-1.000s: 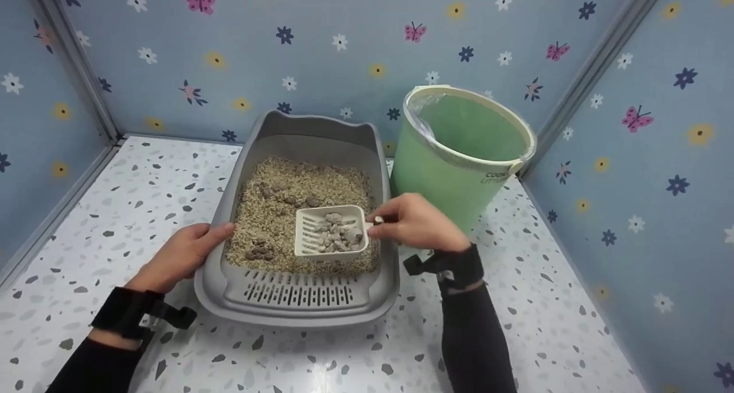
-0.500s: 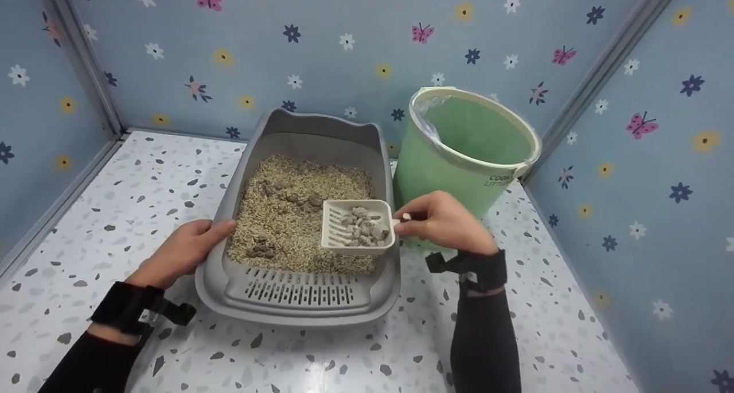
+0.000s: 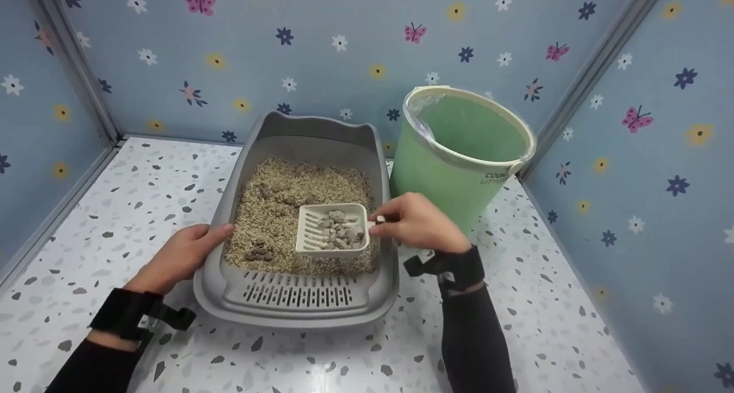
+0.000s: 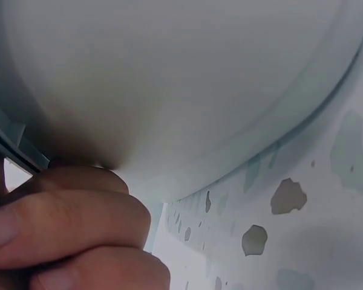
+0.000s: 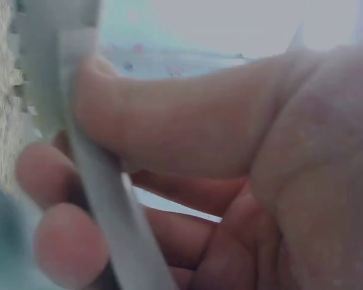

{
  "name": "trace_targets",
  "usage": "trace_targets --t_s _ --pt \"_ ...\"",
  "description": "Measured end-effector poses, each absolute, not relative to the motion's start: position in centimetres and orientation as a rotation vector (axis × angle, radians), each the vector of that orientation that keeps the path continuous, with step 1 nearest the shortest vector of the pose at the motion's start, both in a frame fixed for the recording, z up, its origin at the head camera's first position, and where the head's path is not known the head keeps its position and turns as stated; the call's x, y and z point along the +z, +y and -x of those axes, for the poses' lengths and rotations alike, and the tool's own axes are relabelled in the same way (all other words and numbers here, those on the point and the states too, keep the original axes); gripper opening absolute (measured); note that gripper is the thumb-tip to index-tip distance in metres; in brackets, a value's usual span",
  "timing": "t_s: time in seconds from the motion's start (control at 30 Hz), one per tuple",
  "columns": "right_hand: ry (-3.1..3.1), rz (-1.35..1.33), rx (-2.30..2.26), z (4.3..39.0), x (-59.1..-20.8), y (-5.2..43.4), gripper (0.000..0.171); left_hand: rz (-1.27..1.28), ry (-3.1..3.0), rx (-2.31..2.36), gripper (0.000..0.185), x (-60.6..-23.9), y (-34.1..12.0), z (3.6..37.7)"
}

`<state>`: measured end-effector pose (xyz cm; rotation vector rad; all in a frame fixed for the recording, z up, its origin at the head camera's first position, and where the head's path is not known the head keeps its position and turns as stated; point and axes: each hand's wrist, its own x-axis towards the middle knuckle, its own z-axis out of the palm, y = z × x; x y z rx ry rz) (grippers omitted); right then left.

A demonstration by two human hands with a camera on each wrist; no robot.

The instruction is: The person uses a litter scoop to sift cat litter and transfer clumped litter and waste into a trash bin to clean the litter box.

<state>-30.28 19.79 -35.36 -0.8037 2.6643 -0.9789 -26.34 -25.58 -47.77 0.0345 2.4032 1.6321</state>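
A grey litter box (image 3: 298, 318) holds tan granular litter (image 3: 287, 178) with several darker clumps (image 3: 261, 251) on it. My left hand (image 3: 182, 254) grips the box's left rim, thumb on top. The left wrist view shows its curled fingers (image 4: 78, 220) below the rim, against the outer wall. In my right hand (image 3: 421, 224), a white slotted litter scoop (image 3: 309, 232) is pinched by its handle (image 5: 118, 217) between thumb and fingers. Greyish clumps (image 3: 342, 235) lie in the scoop, mostly toward its handle end. It is held roughly level over the right side of the litter.
A green bin (image 3: 436, 181) with a cream rim and a clear liner stands close to the right of the litter box. Flower-patterned panels (image 3: 321, 60) enclose the speckled white surface (image 3: 114, 192) at the back and both sides.
The scoop went right toward the box's edge half a second ago and is now back left over the litter, clumps shifted slightly inside. My left hand keeps its grip on the rim.
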Motion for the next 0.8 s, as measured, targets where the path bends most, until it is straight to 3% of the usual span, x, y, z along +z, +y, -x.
trace_targets --t_s 0.17,0.37,0.8 --pt "2.728 0.684 -1.015 30.0 -34.9 20.4 0.012 -0.042 2.409 1.647 0.064 -47.8 -25.8 26.3" --pt "2.693 0.784 -0.991 30.4 -35.3 19.1 0.014 -0.038 2.398 1.652 0.064 -47.7 -25.6 26.3" --pt "2.733 0.733 -1.040 29.4 -34.8 20.0 0.016 -0.058 2.426 1.653 0.064 -48.1 -25.4 26.3"
